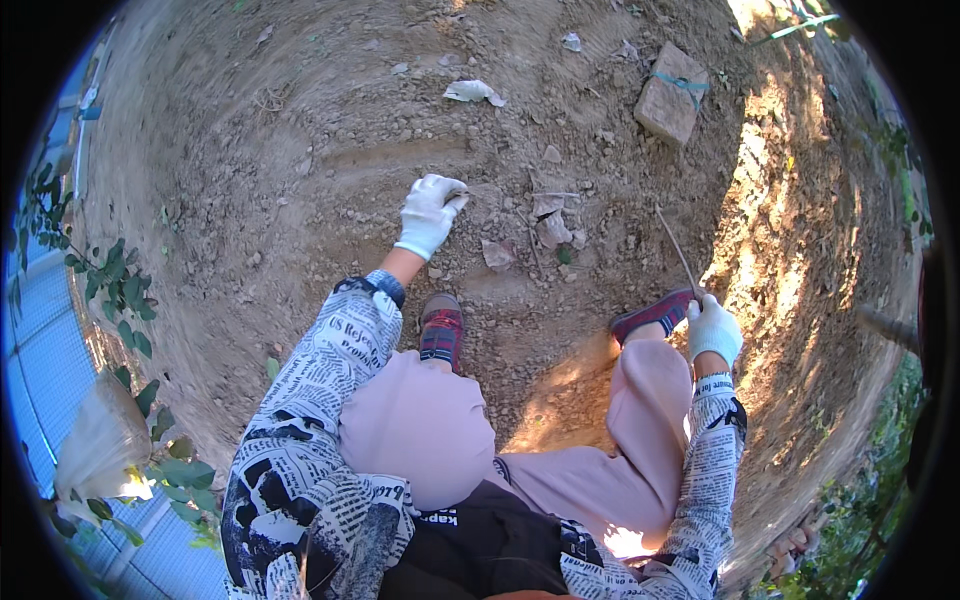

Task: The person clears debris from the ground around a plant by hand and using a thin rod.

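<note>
My left hand (431, 216), in a white knit glove, is low over the crumbly soil in front of my left shoe. Its thumb and fingers pinch a small grey-brown scrap (458, 197), too small to tell what it is. Off to the right, my right hand (712, 328), also gloved in white, grips the near end of a thin bare stick (677, 244). The stick slants forward and left over the ground beyond my right shoe (654, 313). Between the two hands lie several dry leaves (555, 229) and a thin twig (529, 238) on the soil.
A brick-like block (673, 94) with a teal strap sits at the front right. A pale crumpled leaf (472, 91) lies farther ahead. Leafy branches (116, 292), a whitish bag (106, 435) and blue fencing (45, 352) border the left. Sunlit soil (765, 225) runs along the right.
</note>
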{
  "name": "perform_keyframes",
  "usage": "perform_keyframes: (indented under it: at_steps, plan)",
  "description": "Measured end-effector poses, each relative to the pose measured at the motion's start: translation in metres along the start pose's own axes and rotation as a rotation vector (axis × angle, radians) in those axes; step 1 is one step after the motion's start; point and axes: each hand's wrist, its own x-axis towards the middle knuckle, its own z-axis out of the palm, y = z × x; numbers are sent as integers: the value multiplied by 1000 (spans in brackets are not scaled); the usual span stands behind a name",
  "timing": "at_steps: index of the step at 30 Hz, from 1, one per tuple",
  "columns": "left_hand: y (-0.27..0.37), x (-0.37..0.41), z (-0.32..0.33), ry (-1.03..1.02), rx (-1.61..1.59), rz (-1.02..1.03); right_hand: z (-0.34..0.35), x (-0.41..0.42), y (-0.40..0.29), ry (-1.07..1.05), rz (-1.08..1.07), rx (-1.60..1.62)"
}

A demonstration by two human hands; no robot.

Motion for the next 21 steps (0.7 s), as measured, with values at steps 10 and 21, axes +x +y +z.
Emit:
perform_keyframes:
  at_steps: [10,21]
  plan:
    - [22,-58,51,-265,290,617,7,4,-10,16,-6,-6]
    - [91,36,40,-724,123,313,4,5,-5,4,26,-7]
